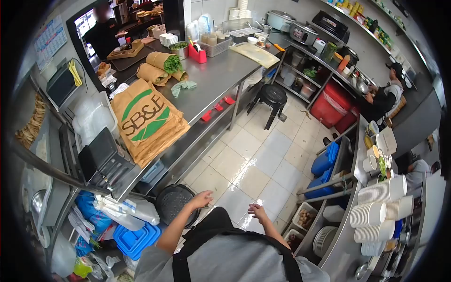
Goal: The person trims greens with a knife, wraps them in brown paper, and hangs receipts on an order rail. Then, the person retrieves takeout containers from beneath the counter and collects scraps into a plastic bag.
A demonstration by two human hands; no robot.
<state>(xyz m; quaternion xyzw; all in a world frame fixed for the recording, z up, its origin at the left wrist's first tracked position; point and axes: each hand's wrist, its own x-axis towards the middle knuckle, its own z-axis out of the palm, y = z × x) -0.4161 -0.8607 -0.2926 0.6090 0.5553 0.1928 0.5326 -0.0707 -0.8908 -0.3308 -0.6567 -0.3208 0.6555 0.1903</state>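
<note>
My left hand (200,199) hangs in front of my body above the tiled floor, its fingers loosely stretched and nothing seen in it. It is nearest to a round black plastic stool or tub (175,205) beside the counter's lower end. Lower right of centre, my right hand (256,211) is held over the floor with its fingers apart, holding nothing and touching nothing. On the steel counter (211,77) to the left lie flat brown paper bags (149,118) printed "SB&E". Behind them are brown paper-wrapped bundles (159,66), one with leafy greens showing, and a crumpled green cloth (183,87).
A black stool (268,99) stands on the floor ahead. Stacked white bowls (368,215) line the right counter, with blue bins (324,162) beneath. Lower left is a blue crate (136,239) among bags. A co-worker (387,94) is at the far right; another person (101,35) is beyond the opening.
</note>
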